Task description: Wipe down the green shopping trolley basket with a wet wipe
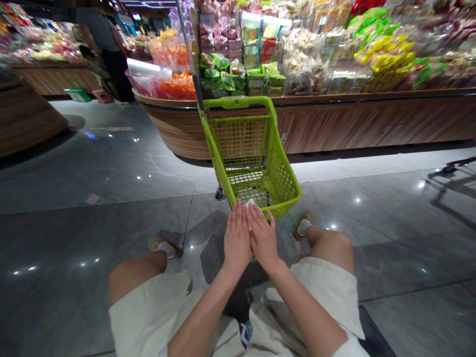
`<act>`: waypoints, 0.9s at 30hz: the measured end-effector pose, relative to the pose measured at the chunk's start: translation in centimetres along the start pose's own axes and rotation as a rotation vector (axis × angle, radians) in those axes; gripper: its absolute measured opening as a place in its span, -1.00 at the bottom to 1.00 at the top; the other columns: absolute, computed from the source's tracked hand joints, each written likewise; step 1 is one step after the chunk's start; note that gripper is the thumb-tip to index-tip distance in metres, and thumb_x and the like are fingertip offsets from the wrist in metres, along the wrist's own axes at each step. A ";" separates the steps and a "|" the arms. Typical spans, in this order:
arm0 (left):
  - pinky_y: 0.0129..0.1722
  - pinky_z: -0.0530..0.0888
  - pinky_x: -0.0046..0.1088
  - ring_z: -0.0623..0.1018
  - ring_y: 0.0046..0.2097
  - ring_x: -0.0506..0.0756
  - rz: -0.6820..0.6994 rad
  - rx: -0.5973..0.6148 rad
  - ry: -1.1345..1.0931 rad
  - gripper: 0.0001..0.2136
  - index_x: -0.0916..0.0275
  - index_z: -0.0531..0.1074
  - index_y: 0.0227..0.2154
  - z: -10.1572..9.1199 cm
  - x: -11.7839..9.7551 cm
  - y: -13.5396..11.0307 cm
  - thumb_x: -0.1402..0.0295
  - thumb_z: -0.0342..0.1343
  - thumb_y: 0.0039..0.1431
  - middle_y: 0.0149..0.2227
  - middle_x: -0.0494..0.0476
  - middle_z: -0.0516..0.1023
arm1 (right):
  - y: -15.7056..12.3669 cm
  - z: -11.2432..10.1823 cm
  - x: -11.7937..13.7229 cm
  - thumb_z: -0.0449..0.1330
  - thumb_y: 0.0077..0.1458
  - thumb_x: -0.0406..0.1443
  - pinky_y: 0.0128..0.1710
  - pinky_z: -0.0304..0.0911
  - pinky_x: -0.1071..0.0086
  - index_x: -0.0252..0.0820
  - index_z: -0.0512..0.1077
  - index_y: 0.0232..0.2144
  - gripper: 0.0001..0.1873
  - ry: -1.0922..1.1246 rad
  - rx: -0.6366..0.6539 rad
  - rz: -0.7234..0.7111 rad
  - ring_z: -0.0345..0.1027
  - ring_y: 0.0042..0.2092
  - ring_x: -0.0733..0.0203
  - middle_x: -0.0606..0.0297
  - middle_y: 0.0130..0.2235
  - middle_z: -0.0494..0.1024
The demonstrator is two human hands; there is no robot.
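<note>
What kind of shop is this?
It looks like a supermarket: there's a green shopping cart, a long wooden display counter, and lots of packaged goods on it, like those bright yellow packets.

Can't make out what the white scrap (251,202) is, since the fingers (239,215) of the left hand (237,245) and right hand (265,242) cover most of it. Palms are hidden too, so no clue how it's gripped. Fingers also block a bit of the near rim on the green shopping cart (288,204). Labels on the green snack packs (223,79) are too tiny to read, and the far-right bags (449,74) are mush. Person (107,44) upper left: blurry. Dark wheeled frame (449,169): chopped by the right edge.
</note>
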State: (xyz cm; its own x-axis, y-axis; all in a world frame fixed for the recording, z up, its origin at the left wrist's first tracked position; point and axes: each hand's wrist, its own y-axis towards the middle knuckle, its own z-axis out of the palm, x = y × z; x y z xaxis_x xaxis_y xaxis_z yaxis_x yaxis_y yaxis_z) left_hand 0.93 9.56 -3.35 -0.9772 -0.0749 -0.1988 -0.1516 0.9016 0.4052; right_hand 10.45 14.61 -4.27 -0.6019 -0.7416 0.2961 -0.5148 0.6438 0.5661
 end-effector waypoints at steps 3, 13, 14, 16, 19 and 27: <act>0.36 0.17 -0.04 -0.04 0.45 0.25 0.008 0.001 -0.002 -0.24 0.41 -0.28 0.40 -0.3 0.5 -0.1 0.49 -0.04 0.22 0.44 0.43 -0.04 | -0.3 -1.1 -2.4 -0.08 0.10 -0.54 0.39 -0.42 0.05 -0.05 0.19 0.30 -0.27 -0.003 0.039 -0.098 0.13 0.35 0.26 0.19 0.29 0.36; 0.38 0.13 -0.09 -0.09 0.46 0.25 -0.004 0.035 0.007 -0.28 0.50 -0.20 0.38 -0.2 -0.2 0.1 0.44 -0.01 0.24 0.44 0.43 -0.08 | -0.8 -2.2 -7.5 -0.07 0.02 -0.55 0.35 -0.43 -0.07 0.00 0.22 0.27 -0.22 -0.148 -0.135 0.280 0.15 0.34 0.17 0.21 0.29 0.34; 0.38 0.13 -0.08 -0.10 0.46 0.25 -0.004 0.029 0.008 -0.27 0.49 -0.20 0.39 -0.1 -0.2 0.1 0.44 -0.01 0.24 0.44 0.43 -0.08 | -0.6 -1.5 -5.5 -0.08 0.03 -0.56 0.37 -0.46 -0.03 0.00 0.20 0.28 -0.22 -0.105 -0.094 0.216 0.14 0.34 0.21 0.22 0.29 0.34; 0.38 0.13 -0.08 -0.09 0.46 0.25 0.003 0.018 0.020 -0.27 0.48 -0.20 0.39 0.1 0.0 0.0 0.46 -0.01 0.23 0.44 0.44 -0.07 | -0.4 -0.4 -1.7 -0.09 0.08 -0.55 0.38 -0.45 0.06 -0.05 0.17 0.30 -0.25 -0.018 -0.022 0.093 0.10 0.36 0.27 0.21 0.31 0.32; 0.38 0.14 -0.08 -0.06 0.46 0.26 0.017 0.015 0.037 -0.28 0.47 -0.18 0.39 0.0 0.7 -0.2 0.49 -0.02 0.21 0.43 0.44 -0.05 | -0.3 0.0 -0.1 -0.09 0.13 -0.54 0.39 -0.50 0.09 -0.07 0.16 0.31 -0.29 0.033 0.012 -0.042 0.11 0.36 0.29 0.21 0.30 0.33; 0.38 0.14 -0.11 -0.04 0.46 0.23 0.012 0.022 0.036 -0.25 0.44 -0.24 0.40 -0.5 1.0 -0.1 0.46 0.00 0.24 0.44 0.41 -0.05 | -1.8 -3.6 -11.5 -0.07 0.00 -0.55 0.35 -0.44 -0.08 0.10 0.23 0.27 -0.19 -0.149 -0.127 0.221 0.13 0.35 0.17 0.28 0.28 0.36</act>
State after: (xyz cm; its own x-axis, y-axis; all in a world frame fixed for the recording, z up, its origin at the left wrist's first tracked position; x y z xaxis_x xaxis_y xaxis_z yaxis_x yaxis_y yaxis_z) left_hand -0.12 9.20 -3.10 -0.9837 -0.0785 -0.1616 -0.1364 0.9116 0.3877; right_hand 20.53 21.28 -5.91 -0.7788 -0.5440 0.3122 -0.2865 0.7513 0.5945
